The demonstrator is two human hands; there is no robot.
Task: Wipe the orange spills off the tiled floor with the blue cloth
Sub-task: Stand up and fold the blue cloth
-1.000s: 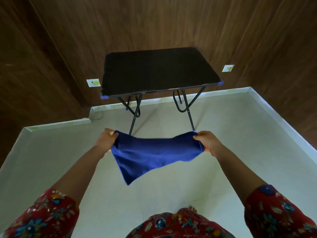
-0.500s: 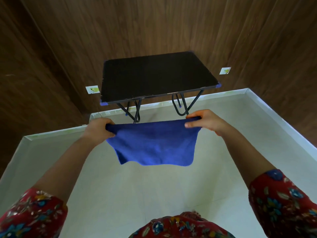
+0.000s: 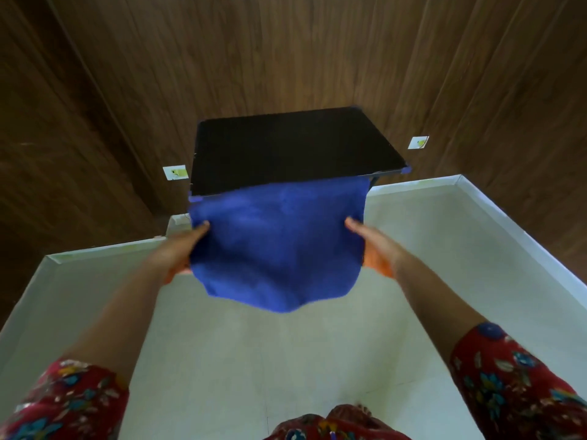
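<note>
I hold the blue cloth point(image 3: 276, 249) spread out in the air in front of me, above the pale tiled floor point(image 3: 286, 360). My left hand point(image 3: 181, 249) grips its left edge with the thumb on top. My right hand point(image 3: 378, 246) grips the right edge the same way. Orange stains show on both palms. The cloth's far edge overlaps the front edge of the black table, and its near edge sags down. I see no orange on the visible floor; the cloth hides the part under it.
A small black folding table point(image 3: 292, 147) stands against the dark wood-panelled wall. A white skirting point(image 3: 508, 223) borders the floor on three sides. Two small white wall plates point(image 3: 175, 172) point(image 3: 418, 142) sit left and right of the table.
Both hands have lifted the cloth up and forward, from hanging by its top edge to spread flatter, now reaching the table's front edge. The table legs are now hidden.
</note>
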